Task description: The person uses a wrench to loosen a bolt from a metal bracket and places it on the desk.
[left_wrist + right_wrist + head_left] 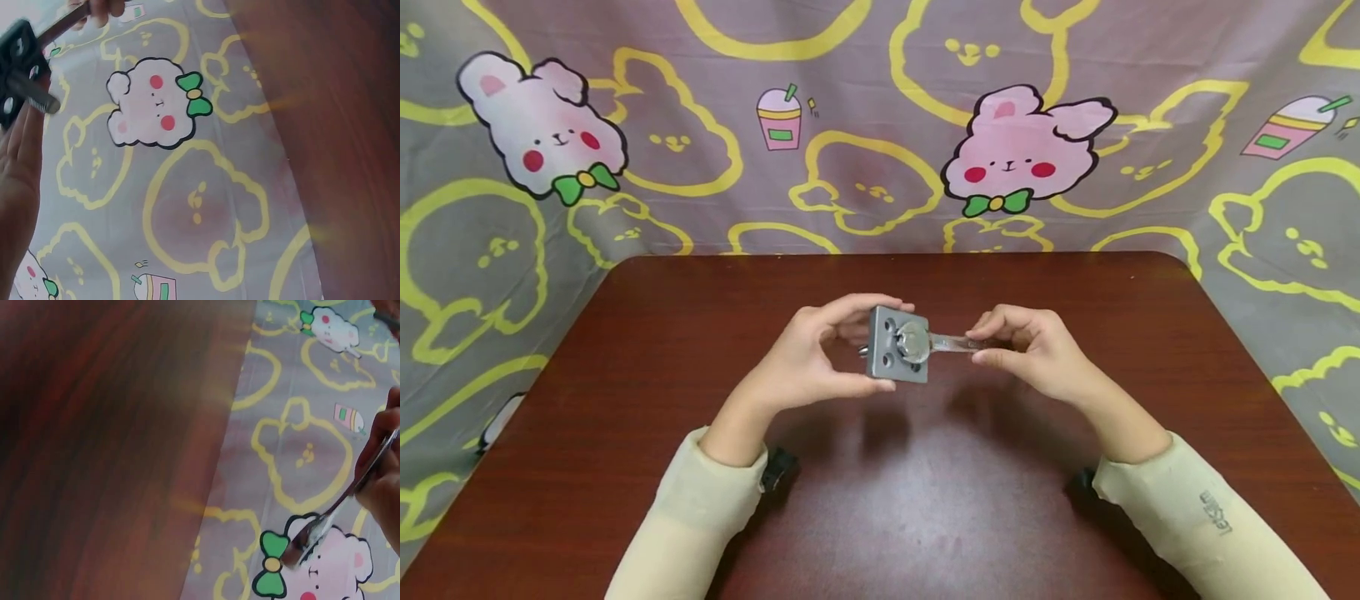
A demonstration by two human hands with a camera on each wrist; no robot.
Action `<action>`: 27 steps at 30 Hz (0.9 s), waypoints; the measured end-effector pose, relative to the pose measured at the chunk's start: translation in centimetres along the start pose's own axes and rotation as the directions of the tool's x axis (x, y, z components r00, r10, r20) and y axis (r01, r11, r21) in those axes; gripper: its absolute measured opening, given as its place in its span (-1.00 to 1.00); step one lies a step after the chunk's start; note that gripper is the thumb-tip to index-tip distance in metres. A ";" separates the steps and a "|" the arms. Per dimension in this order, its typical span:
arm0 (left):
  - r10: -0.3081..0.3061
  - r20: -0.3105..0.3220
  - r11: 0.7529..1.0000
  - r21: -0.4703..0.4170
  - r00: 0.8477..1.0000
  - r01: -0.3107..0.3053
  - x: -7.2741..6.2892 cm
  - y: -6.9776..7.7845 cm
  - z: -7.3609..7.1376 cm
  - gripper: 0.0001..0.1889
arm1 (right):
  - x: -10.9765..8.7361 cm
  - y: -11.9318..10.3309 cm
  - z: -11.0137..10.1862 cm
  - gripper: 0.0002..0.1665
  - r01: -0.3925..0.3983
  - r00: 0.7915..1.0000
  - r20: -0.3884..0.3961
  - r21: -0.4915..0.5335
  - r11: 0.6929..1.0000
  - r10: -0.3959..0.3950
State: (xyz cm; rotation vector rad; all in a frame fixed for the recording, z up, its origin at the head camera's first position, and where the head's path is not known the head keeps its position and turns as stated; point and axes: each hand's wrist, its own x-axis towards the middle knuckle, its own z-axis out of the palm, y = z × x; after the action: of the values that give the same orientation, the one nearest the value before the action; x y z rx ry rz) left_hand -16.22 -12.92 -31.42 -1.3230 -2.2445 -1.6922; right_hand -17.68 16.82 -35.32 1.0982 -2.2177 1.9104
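My left hand [805, 354] grips a grey square metal plate [880, 371], with thumb below and fingers above. The plate has round holes in its face, and a threaded bolt [34, 92] sticks out of its back. From the right, my right hand [1033, 350] pinches the handle of a shiny metal wrench [951, 342] between thumb and fingers. Its rounded head lies against the middle of the plate's face; how it fits there cannot be made out. In the right wrist view the wrench [340, 503] looks blurred, its other end reaching past the hand.
Both hands are held above a dark red-brown wooden table [895, 500]. Behind it hangs a cloth backdrop [880, 100] with cartoon rabbits and yellow outlines. Dark wrist devices sit under the left cuff [778, 468] and the right cuff [1081, 483].
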 end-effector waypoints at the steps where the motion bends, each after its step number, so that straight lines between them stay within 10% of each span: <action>1: -0.019 0.042 1.000 -0.018 0.999 0.019 0.0 0.1 -0.1 -0.21 | 0.1 0.1 -0.2 -0.75 0.018 0.999 0.027 -0.012 1.000 -0.018; 6: -0.109 0.267 0.986 -0.097 0.958 0.139 0.0 0.5 -0.4 -0.26 | 0.5 0.4 -0.8 -0.71 0.075 0.983 0.169 -0.031 0.997 -0.068; 19: -0.255 0.592 0.898 -0.148 0.765 0.414 0.6 -0.5 -0.1 -0.30 | 1.1 -0.1 -0.8 -0.69 0.092 0.935 0.352 -0.108 0.990 -0.048; 27: -0.282 0.627 0.877 -0.138 0.726 0.460 0.5 -0.9 0.1 -0.32 | 2.1 -0.9 -1.1 -0.71 0.162 0.895 0.437 -0.131 0.978 -0.090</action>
State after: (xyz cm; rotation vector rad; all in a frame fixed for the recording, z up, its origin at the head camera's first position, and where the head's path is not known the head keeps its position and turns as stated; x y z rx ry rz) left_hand -17.07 -12.59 -31.93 -1.7637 -2.8647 -2.0106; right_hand -19.21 16.74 -33.34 1.7234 -2.3745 1.5130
